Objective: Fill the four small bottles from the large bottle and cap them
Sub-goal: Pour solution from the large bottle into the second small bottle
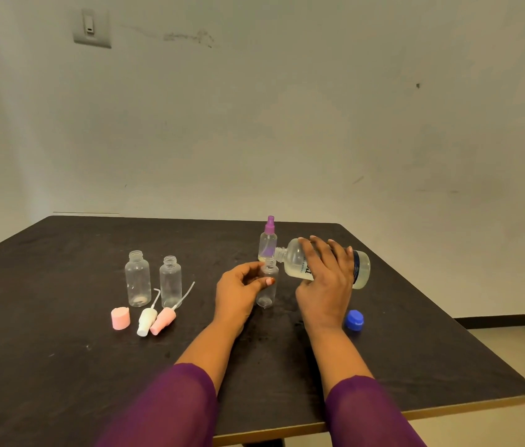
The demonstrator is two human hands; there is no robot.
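Crowding the table [61,366]: two uncapped bottles [137,279], three loose caps [148,321], blue cap [354,320]

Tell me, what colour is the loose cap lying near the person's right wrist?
Blue. The cap lies on the dark table, clearest in the head view.

Dim warm light, soft focus (edges warped)

Black table [61,366], blue cap [354,320], purple sprayer [269,225] (sleeves [171,411] too)
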